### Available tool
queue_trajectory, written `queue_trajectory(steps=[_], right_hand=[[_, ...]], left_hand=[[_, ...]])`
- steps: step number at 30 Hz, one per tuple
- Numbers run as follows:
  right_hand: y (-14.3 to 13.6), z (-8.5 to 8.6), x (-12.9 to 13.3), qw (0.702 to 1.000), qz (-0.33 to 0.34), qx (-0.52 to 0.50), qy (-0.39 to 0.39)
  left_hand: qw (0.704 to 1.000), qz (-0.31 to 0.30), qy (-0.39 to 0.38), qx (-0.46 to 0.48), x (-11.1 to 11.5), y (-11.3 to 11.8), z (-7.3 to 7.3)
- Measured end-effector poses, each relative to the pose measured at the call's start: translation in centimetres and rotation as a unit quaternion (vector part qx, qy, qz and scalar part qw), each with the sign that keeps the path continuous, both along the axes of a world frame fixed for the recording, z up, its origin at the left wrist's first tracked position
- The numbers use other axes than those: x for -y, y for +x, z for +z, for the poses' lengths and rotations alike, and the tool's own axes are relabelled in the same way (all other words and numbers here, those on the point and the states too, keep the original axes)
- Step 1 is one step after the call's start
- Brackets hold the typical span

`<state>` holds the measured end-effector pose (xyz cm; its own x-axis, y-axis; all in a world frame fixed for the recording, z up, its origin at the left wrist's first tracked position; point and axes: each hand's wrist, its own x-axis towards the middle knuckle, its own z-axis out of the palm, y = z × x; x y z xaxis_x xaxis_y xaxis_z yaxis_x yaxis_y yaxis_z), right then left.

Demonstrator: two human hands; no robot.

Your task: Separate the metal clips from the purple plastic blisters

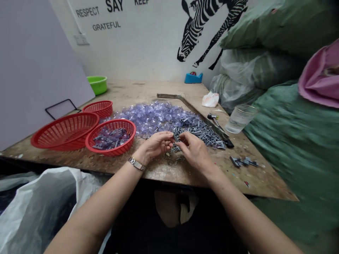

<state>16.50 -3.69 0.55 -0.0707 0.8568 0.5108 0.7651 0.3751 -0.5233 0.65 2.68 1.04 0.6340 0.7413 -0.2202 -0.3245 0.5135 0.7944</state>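
Near the front edge of the table, my left hand and my right hand meet, both closed on a small dark grey plastic piece between their fingertips. Its exact shape is partly hidden by the fingers. Just behind and right of my hands spreads a heap of dark grey plastic pieces. Beyond it lies a wide pile of clear purplish plastic pieces. Left of my left hand, a red basket holds grey and purplish pieces mixed together.
Two more red baskets and a green basin stand at the left. A metal bar bounds the pile; a glass stands to its right. Several grey pieces lie front right. Green sacks crowd the right side.
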Motion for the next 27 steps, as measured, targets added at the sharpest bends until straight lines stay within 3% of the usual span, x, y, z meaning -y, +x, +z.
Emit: queue_trajectory(steps=[9, 16, 21, 27], right_hand=[[0.8, -0.2, -0.8, 1.0, -0.013, -0.021, 0.01], [1.5, 0.1, -1.6, 0.984, 0.0, -0.15, -0.093], [1.6, -0.3, -2.2, 0.963, 0.043, -0.236, -0.122], [2.0, -1.0, -2.8, 0.972, 0.05, -0.225, -0.031]], left_hand=[[0.994, 0.01, 0.087, -0.059, -0.5, 1.4, 0.2], [0.98, 0.028, 0.168, -0.107, -1.2, 1.8, -0.9], [0.981, 0.032, 0.16, -0.105, -1.5, 1.9, -0.2], [0.991, 0.017, 0.106, -0.079, -1.8, 2.5, 0.6]])
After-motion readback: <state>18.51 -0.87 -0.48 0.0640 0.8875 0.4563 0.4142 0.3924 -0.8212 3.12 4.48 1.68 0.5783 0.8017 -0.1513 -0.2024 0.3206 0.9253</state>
